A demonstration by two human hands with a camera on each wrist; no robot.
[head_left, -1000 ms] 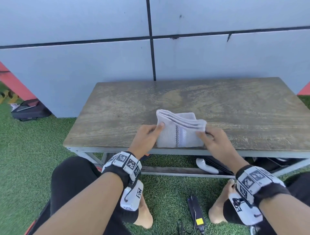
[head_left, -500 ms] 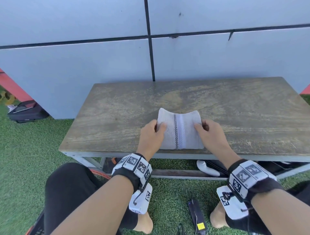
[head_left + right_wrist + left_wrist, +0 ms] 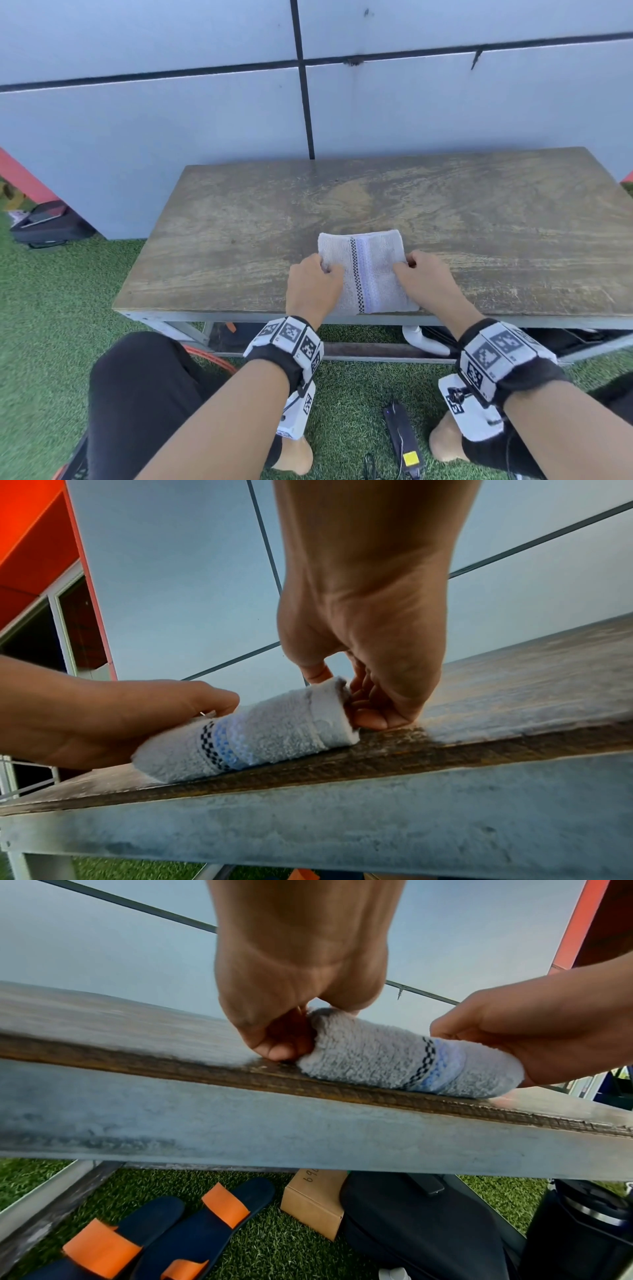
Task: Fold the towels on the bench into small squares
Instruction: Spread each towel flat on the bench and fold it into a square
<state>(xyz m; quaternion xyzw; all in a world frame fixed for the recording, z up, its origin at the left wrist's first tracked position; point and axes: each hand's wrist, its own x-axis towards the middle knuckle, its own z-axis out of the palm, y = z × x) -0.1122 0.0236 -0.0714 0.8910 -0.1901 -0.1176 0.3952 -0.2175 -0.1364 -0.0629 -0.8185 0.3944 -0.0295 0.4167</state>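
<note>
One white towel [image 3: 375, 270] with a checked black and blue stripe lies folded into a small thick square at the near edge of the wooden bench [image 3: 239, 240]. My left hand [image 3: 329, 271] pinches its left edge, thumb on top and fingers curled against the side [image 3: 277, 1045]. At the opposite edge, my right hand [image 3: 403, 266] pinches the towel the same way, with fingers [image 3: 368, 718] curled against the bench top. The towel [image 3: 377, 1056] shows as a fat fold in the left wrist view, and in the right wrist view the towel [image 3: 267, 737] looks the same.
A grey panel wall [image 3: 205, 120] stands close behind the bench. Under the bench lie orange-strapped slippers [image 3: 164, 1229], a cardboard box [image 3: 315, 1204] and a dark bag [image 3: 421, 1226]. A black device [image 3: 402, 442] lies on the grass between my feet, and a black bag [image 3: 48, 222] sits far left.
The towel was held up in loose layers a second ago. Both hands have lowered it and it now lies flat as a square, with the hands at its side edges.
</note>
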